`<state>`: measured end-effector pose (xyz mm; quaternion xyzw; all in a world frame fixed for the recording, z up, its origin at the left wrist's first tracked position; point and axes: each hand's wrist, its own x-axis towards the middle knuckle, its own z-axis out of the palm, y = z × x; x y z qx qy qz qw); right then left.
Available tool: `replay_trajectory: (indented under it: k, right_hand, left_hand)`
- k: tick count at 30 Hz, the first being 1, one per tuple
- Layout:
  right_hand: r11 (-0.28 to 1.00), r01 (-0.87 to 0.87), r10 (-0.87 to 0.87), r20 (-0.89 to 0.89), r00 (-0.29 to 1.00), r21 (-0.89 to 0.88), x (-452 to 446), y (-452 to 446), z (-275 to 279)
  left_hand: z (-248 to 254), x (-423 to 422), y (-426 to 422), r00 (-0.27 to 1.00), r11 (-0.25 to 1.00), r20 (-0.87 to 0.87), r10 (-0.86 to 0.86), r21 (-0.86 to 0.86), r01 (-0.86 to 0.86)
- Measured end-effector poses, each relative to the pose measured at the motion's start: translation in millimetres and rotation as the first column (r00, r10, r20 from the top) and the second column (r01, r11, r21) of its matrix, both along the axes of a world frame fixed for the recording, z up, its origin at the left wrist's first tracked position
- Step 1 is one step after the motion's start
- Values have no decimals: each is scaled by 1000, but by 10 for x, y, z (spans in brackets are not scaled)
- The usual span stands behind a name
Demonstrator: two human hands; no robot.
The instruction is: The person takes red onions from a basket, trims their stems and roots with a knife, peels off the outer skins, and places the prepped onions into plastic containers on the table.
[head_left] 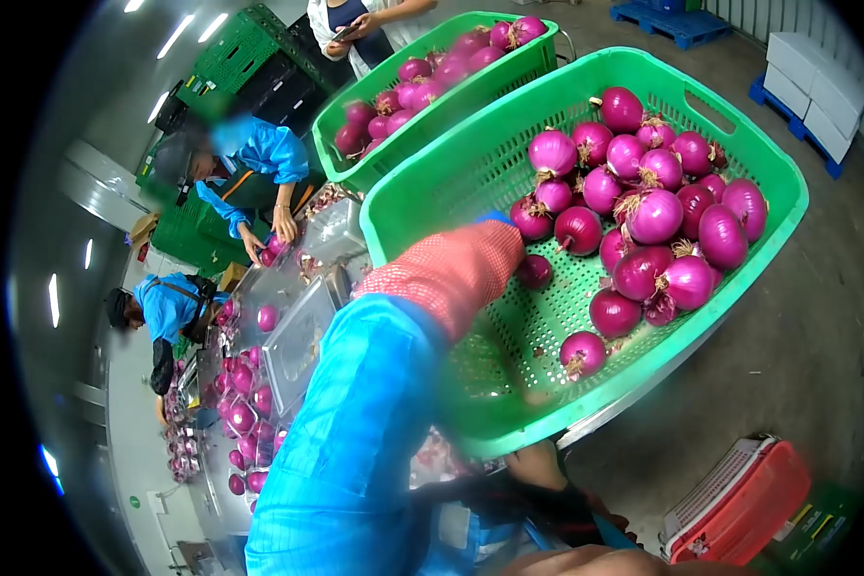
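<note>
My left hand (461,264) reaches over the near wall of a green basket (394,202) holding several red onions (655,216). A blue sleeve covers the arm, and red mesh covers the wrist and most of the hand. A bit of blue glove (497,219) shows beside the leftmost onions. The fingers are hidden behind the mesh, so their grip cannot be seen. A small onion (535,272) lies close below the hand, and another onion (584,354) sits apart on the basket floor. My right hand does not show clearly anywhere.
Behind stands a second green basket of onions (413,96). Packed onions (243,416) and a clear tray (300,346) lie on the table. Two blue-clad co-workers are beyond it. A bare patch of skin (538,468) shows under the basket rim; whose is unclear. A red crate (749,509) sits lower right.
</note>
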<state>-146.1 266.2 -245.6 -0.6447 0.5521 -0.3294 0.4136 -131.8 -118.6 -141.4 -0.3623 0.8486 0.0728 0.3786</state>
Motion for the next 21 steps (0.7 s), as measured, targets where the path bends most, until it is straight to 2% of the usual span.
replay_trajectory:
  k: [3,5,6,7,8,9,10,11,12,13,14,15,17,18,19,21]
  right_hand:
    - [999,-22,21,-32,999,-39,5,18,108]
    - [993,-28,24,-37,999,-116,38,16,188]
    - [991,-3,8,37,999,-131,50,32,263]
    - [989,25,-8,113,994,-144,67,31,353]
    - [985,16,-2,82,997,-173,83,38,386]
    - [996,-23,26,40,999,-81,95,39,525]
    - [970,0,20,78,997,-245,101,6,783]
    - [917,27,21,116,993,-399,139,22,971]
    - [980,4,32,180,983,-197,217,73,597]
    - [958,-42,75,108,991,-284,237,73,722]
    - [925,-87,107,35,994,-370,258,73,847]
    - [950,-86,126,118,985,-301,315,79,885]
    - [936,-22,70,126,989,-352,492,112,945]
    - [934,1,61,164,984,-356,551,114,1118]
    - [936,50,20,195,981,-347,624,126,1200]
    - [908,109,-33,189,981,-405,745,130,1302]
  left_hand:
    - [267,54,57,996,998,-78,48,-32,-51]
    - [536,212,75,953,979,-240,186,-33,-200]
    - [663,342,65,887,951,-361,287,-3,-309]
    - [698,483,5,724,887,-531,440,134,-441]
    - [667,702,-121,673,907,-652,349,56,-416]
    - [813,921,-21,483,886,-752,449,303,-352]
    - [1042,1130,134,272,825,-780,563,518,-223]
    - [1379,1298,473,223,758,-726,650,636,-140]
    - [1458,1498,768,21,652,-656,755,753,93]
    - [1557,1651,1082,-103,563,-554,826,819,115]
    - [1590,1834,1328,-170,522,-497,851,837,165]
    - [1584,2011,1556,-235,481,-433,870,850,215]
    - [1504,2330,2045,-286,371,-278,917,858,355]
    - [1328,2432,2220,-353,426,-293,889,812,398]
    - [1302,2567,2485,-384,363,-224,896,867,342]
    - [1153,2780,2849,-390,337,-211,897,895,293]
